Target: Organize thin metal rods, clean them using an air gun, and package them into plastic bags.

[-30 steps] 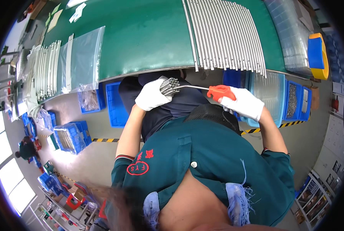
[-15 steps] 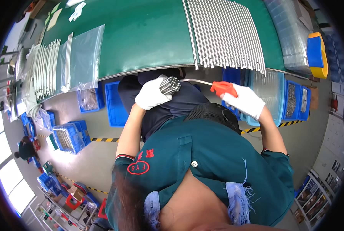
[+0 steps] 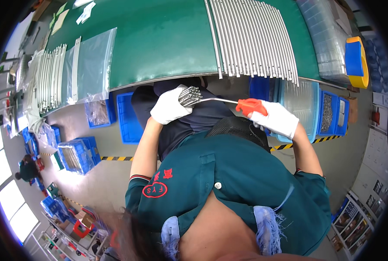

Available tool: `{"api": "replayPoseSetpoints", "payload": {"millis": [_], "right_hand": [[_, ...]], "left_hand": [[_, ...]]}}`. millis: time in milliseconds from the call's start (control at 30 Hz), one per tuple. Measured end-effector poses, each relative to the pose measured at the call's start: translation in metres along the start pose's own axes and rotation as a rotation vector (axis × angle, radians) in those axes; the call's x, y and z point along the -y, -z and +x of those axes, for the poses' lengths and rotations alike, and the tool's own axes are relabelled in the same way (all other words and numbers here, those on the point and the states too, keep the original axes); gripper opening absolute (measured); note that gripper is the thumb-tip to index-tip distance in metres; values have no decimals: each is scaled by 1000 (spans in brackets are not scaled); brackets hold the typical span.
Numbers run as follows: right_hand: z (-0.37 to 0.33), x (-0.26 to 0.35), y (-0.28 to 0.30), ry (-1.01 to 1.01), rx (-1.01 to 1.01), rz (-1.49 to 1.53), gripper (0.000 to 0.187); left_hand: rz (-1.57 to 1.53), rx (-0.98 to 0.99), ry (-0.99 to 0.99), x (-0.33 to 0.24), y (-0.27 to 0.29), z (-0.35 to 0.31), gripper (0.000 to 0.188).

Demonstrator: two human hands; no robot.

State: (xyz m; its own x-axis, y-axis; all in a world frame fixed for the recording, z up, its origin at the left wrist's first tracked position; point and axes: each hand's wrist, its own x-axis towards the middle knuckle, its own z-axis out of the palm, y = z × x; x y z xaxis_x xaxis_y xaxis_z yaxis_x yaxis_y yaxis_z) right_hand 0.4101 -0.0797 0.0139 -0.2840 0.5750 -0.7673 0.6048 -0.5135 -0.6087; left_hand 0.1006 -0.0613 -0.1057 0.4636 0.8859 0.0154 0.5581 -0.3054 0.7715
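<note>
My left hand (image 3: 168,108), in a white glove, is closed round a bundle of thin metal rods (image 3: 189,96). Their ends face right; the rest of their length is hidden by the glove. In my right hand (image 3: 281,121), also gloved, is a red air blow gun (image 3: 250,106) with a long, thin, bent metal nozzle. The nozzle's tip is at the rod ends, toward their lower side; whether it touches them I cannot tell. Both hands are above my lap, in front of the green table (image 3: 163,43).
A row of long metal rods (image 3: 254,39) lies on the table's right part, ends at the front edge. More rods (image 3: 52,80) and a clear plastic bag (image 3: 96,61) lie left. Blue bins (image 3: 126,117) stand below. Clear boxes (image 3: 326,43) and a tape roll (image 3: 357,63) are at right.
The air blow gun has shifted slightly left and down with my right hand. Its nozzle tip has gone from the upper to the lower side of the rod ends. My left hand is nearly still.
</note>
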Motion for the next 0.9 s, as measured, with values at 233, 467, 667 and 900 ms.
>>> {"api": "replayPoseSetpoints", "payload": {"millis": [233,467,667,900], "right_hand": [[1,-6,-2,65,-78,-91,51],[-3,0,-3,23,-5,-54,49],[-5,-2,-4,30,-70,-135,51],[-5,-2,-7,53,-111,-208,50]], "left_hand": [[-3,4,-3,2,-1,0,31],[79,-26,-138,-4,1,0,36],[49,-136,172,-7,-16,-3,34],[159,-267,131,-6,-25,-4,30]]}}
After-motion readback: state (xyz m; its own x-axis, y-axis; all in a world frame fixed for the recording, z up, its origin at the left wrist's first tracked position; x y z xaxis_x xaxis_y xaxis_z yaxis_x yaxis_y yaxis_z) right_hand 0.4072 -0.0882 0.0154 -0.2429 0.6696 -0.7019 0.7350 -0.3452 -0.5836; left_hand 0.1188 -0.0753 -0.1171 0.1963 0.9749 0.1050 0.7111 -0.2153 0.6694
